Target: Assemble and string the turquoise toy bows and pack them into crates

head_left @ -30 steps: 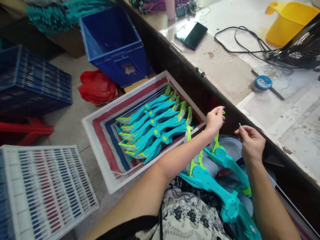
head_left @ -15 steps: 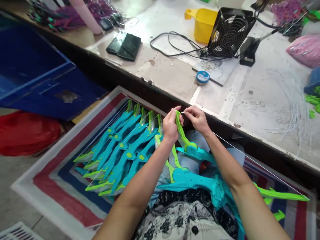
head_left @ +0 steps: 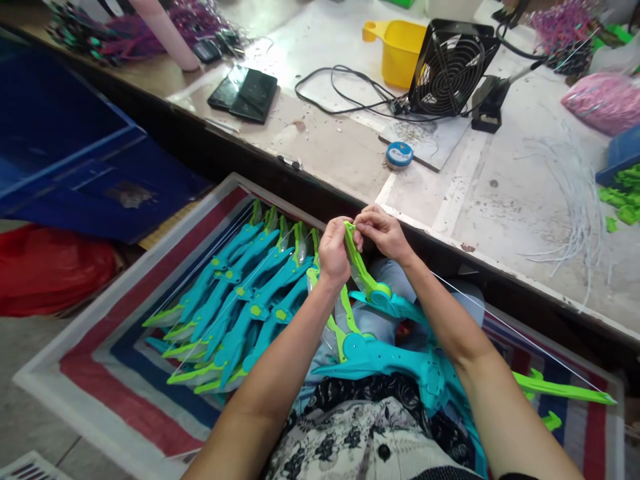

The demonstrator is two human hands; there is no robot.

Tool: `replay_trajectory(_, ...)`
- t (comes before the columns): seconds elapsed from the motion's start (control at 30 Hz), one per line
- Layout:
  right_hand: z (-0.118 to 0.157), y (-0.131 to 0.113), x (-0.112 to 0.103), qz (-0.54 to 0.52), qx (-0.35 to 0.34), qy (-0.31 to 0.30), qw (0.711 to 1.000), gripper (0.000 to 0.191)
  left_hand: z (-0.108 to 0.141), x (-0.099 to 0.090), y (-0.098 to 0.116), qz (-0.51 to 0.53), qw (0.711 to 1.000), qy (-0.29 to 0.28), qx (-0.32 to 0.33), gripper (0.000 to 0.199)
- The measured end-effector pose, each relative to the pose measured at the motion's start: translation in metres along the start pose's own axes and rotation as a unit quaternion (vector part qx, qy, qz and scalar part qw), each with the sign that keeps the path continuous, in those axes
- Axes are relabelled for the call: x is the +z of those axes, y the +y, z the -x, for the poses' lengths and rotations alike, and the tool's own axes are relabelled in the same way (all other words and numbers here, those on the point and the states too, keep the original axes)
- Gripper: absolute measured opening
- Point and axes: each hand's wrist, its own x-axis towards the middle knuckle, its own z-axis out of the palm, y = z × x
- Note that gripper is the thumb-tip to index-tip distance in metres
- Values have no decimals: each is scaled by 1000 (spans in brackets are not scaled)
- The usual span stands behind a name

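A teal and lime-green toy bow [head_left: 385, 359] lies across my lap. My left hand [head_left: 335, 255] is closed round the green tip of a bow limb [head_left: 361, 270], which stands raised above the lap. Close against that tip, my right hand [head_left: 383, 233] pinches the end of a white string [head_left: 505, 323]. The string runs from there past my right forearm to the far green tip [head_left: 575, 389] at the right. My fingers partly cover the string's end. To the left, several similar strung toy bows [head_left: 257, 311] lie side by side.
A striped tray [head_left: 75, 407] carries the bows beside a workbench [head_left: 330, 153]. On the bench are a black fan [head_left: 450, 70], a yellow scoop [head_left: 400, 55], a small blue-lidded tin [head_left: 399, 155] and loose white strings [head_left: 580, 207]. A blue bin [head_left: 80, 170] stands at the left.
My right hand has moved left with the string end, from just beside the green tip to right against it. My left hand keeps its hold on the limb.
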Motion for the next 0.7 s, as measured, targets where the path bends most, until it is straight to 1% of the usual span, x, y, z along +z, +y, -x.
replay_trajectory(0.07,0,-2,3,-34,15,-7,999,41,1,-1,1,-3,1000,-1,3,26)
replay_trajectory(0.13,-1,-6,6,-56,18,-8,998,41,3,-2,1,-12,1000,10,7,27)
replay_trajectory(0.23,-2,-14,8,-49,8,1,999,40,6,-3,-2,-46,996,62,37,25)
replay_trajectory(0.33,-4,-18,9,-29,13,9,999,39,10,-7,-8,-110,983,112,97,23)
replay_trajectory(0.4,-4,-18,12,-31,32,13,999,41,13,-10,-13,-173,966,121,152,28)
replay_trajectory(0.47,-4,-17,14,-37,48,23,998,42,15,-13,-18,-232,945,116,200,34)
replay_trajectory(0.53,-5,-16,15,-39,55,31,997,42,16,-17,-19,-279,924,108,238,36)
replay_trajectory(0.6,-6,-16,15,-47,59,34,997,41,15,-20,-19,-323,903,99,264,36)
replay_trajectory(0.7,-7,-14,14,-69,65,36,995,42,11,-24,-13,-390,873,80,281,35)
